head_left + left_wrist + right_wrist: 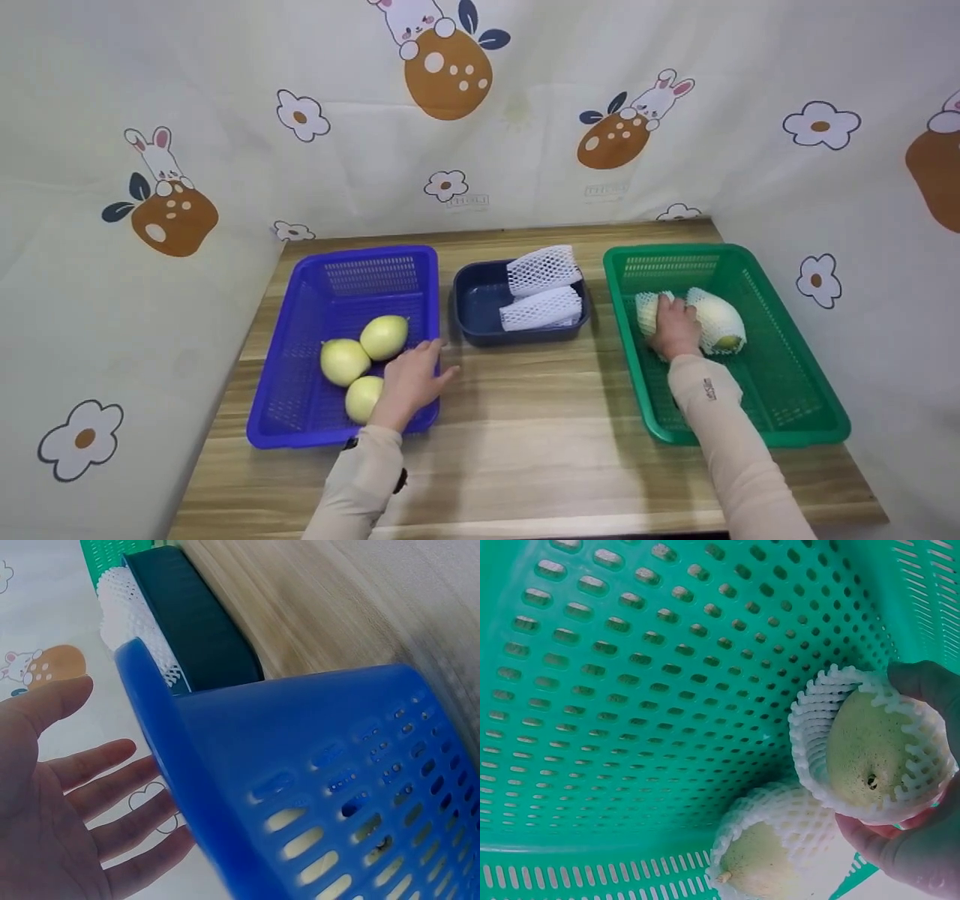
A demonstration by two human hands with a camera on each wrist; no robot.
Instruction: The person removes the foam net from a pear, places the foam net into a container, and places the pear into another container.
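In the green basket (795, 375), my right hand (676, 330) grips a pale yellow-green pear (866, 746) wrapped in a white foam net. Thumb and fingers lie around its netted sides in the right wrist view. Beside it rests another netted pear (718, 324). My left hand (411, 382) is over the right side of the blue basket (274, 405), its fingers spread and holding nothing. Three bare pears, including the nearest pear (363, 399), lie in that basket; my left hand partly covers this one in the head view.
Between the baskets stands a dark blue tray (478, 300) with white foam nets (544, 271) in its right half. All stand on a wood-grain table (525, 450). A printed curtain (525, 150) hangs behind and at both sides.
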